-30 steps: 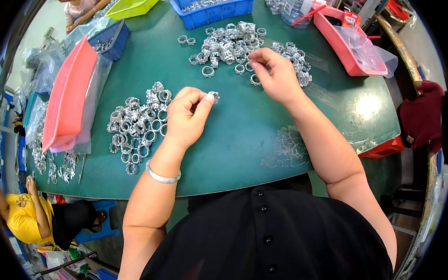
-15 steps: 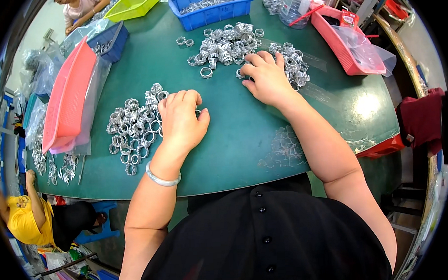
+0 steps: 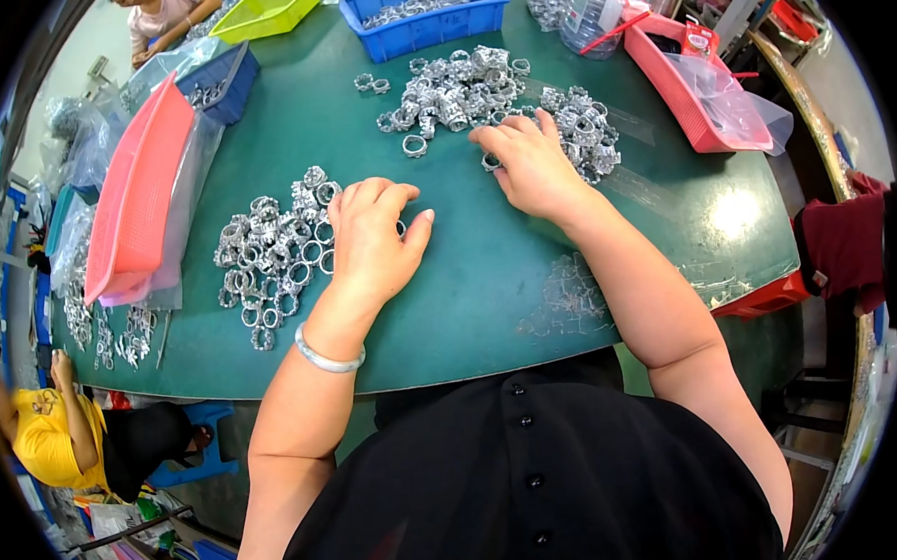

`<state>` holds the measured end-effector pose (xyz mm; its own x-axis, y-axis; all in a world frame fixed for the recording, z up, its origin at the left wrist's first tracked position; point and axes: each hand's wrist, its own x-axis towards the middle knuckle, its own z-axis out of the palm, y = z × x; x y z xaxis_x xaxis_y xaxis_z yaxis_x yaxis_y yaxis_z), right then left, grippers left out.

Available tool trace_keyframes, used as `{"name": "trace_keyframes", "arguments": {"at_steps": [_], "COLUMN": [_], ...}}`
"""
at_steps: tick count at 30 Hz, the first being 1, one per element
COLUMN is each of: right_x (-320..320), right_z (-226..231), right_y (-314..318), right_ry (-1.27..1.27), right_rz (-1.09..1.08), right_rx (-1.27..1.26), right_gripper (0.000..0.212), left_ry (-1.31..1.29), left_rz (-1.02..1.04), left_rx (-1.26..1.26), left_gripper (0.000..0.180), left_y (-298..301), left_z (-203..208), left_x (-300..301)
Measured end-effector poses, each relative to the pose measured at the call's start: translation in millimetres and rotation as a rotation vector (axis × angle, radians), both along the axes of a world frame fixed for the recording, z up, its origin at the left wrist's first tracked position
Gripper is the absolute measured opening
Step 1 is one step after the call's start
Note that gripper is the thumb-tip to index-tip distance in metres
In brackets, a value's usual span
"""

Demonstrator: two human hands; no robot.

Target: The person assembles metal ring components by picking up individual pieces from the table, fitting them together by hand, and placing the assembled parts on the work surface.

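1. Rings (image 3: 453, 108) of silver-grey metal lay in three loose heaps on the green table (image 3: 450, 320), all on the person's side of the bright blue tray (image 3: 428, 39).
2. Their look was shiny, with bright glints and dark hollows; many had bumpy or notched outer edges, and some bands looked broad, others thin. Finer patterning was too small to tell.
3. Closest to the tray sat the middle heap, tightly piled, some rings on edge and others flat. One ring lay flat and apart at its near edge; two smaller-looking ones lay together at its left.
4. To the right of the tray and nearer the person was the right heap (image 3: 590, 134), just beside the middle one.
5. Left of the tray and much nearer the person spread the left heap (image 3: 267, 253), with round openings plainly showing.
6. The right hand (image 3: 536, 171), below and right of the tray, curved its fingers over a partly hidden ring; whether it gripped that ring, I could not tell.
7. The left hand (image 3: 375, 238), below and left of the tray, had thumb and fingers parted, a sliver of ring showing between them; its hold could not be told.
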<state>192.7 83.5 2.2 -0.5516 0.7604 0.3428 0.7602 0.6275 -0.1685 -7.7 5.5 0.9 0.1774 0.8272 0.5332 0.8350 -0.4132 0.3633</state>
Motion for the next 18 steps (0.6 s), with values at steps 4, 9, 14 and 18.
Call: {"name": "trace_keyframes", "arguments": {"at_steps": [4,9,14,18], "right_x": [0.9,-8.7,-20.3,-21.4], "right_z": [1.3,11.4,9.3,10.3], "right_y": [-2.2,-13.7,-27.2,-30.4], "right_ry": [0.096,0.469,0.727,0.763], "right_rz": [0.068,0.284,0.489,0.502], "right_rx": [-0.018,-0.205,-0.390,-0.387], "right_gripper": [0.042,0.044,0.051,0.055], "left_ry": [-0.001,-0.063,-0.178,-0.245], "left_rz": [-0.006,-0.048,-0.134,-0.195], "left_rx": [0.008,0.046,0.066,0.065], "left_gripper": [0.021,0.019,0.019,0.019], "left_y": [0.2,1.2,1.3,0.8], "left_z": [-0.2,1.8,5.7,5.4], "left_x": [0.7,2.4,7.4,6.6]}}
